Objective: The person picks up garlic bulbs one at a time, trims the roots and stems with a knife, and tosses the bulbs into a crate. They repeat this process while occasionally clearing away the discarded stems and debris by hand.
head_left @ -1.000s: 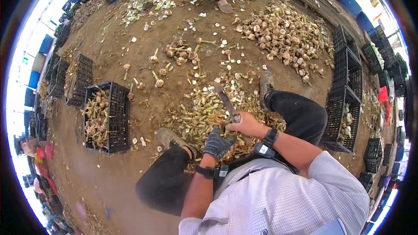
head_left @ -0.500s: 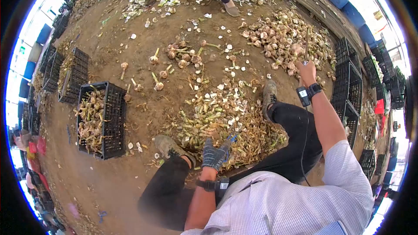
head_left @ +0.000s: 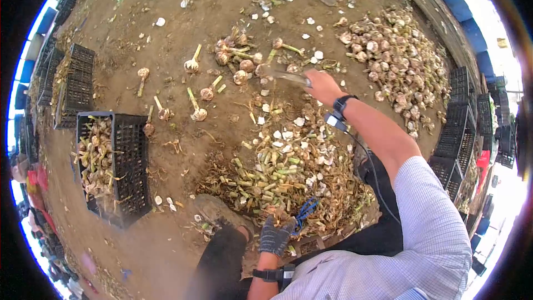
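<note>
Knife (head_left: 288,76): one flat metal blade, gripped in our bare right hand (head_left: 322,86), tip among roughly six round, stalked garlic bulbs (head_left: 240,61) on dirt. Our left hand (head_left: 276,234), in a knit glove, rests loosely curled on cut stalks (head_left: 277,166). One black lattice crate (head_left: 130,155) holds bulbs.

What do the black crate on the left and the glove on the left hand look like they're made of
The crate looks like moulded plastic with a matte finish: its walls are an open, even grid of holes. The glove on the left hand looks like knitted fabric, grey with a ribbed weave; whether the palm is coated cannot be seen.
</note>
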The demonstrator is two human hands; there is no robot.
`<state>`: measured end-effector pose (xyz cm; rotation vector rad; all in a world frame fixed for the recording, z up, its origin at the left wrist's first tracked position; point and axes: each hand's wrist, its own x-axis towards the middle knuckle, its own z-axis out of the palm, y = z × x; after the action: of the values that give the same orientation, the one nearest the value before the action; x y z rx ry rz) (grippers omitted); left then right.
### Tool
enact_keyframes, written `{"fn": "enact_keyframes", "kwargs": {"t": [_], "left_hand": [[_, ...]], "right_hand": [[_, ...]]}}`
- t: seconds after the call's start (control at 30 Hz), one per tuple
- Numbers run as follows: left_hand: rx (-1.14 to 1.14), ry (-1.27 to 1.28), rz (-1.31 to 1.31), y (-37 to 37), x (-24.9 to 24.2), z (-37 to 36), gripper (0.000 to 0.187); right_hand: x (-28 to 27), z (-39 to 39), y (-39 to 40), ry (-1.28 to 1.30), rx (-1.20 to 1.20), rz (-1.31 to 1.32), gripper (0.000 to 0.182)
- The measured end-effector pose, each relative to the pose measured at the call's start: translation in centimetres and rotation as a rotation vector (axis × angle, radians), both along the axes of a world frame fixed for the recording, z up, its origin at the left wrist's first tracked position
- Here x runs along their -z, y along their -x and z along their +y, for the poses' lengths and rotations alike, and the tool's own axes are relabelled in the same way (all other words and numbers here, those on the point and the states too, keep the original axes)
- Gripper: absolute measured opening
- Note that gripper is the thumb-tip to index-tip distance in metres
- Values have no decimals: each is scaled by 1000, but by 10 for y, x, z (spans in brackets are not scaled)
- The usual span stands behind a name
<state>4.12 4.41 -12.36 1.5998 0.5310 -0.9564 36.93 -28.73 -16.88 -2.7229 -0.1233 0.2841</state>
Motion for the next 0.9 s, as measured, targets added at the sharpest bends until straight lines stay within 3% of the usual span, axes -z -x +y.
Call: {"fn": "enact_keyframes", "kwargs": {"t": [0.13, 0.2, 0.23, 0.33, 0.37, 0.47, 0.5, 0.53, 0.57, 0.63, 0.67, 0.77, 0.87, 0.9], "left_hand": [[-131, 84, 125, 20, 42, 10, 47], [-183, 121, 174, 6, 30, 9, 47], [-68, 75, 139, -22, 3, 6, 47], [-170, 56, 142, -4, 24, 9, 52], [3, -140, 30, -6, 23, 10, 57], [34, -156, -5, -17, 9, 3, 62], [166, -238, -92, -25, 2, 1, 62], [140, -208, -62, -34, -7, -1, 61], [115, -178, -37, -49, -24, -4, 59], [85, -132, -14, -48, -33, -7, 60], [98, -165, -59, -35, -24, -10, 61], [122, -275, -148, 3, 5, -17, 59], [-95, -317, -537, -7, -18, -23, 62], [-156, -130, -446, -6, -15, -22, 75]], "right_hand": [[18, 58, -62, -49, -93, 25, 35], [37, 72, -85, -47, -105, 49, 33], [47, 79, -98, -31, -112, 74, 32], [70, 99, -118, -1, -180, 79, 24], [76, 103, -121, 37, -218, 64, 22], [91, 118, -106, 43, -281, -36, 16], [84, 125, -92, 64, -299, -31, 15], [74, 129, -76, 90, -314, -33, 14], [58, 140, -57, -29, -222, 222, 12], [66, 143, -6, -74, -378, 155, 13], [59, 146, 14, -106, -342, 306, 18], [19, 139, 78, -284, -206, 400, 43], [-47, 134, 120, -393, -85, 623, 55], [-74, 136, 133, -480, -56, 733, 54]]}}
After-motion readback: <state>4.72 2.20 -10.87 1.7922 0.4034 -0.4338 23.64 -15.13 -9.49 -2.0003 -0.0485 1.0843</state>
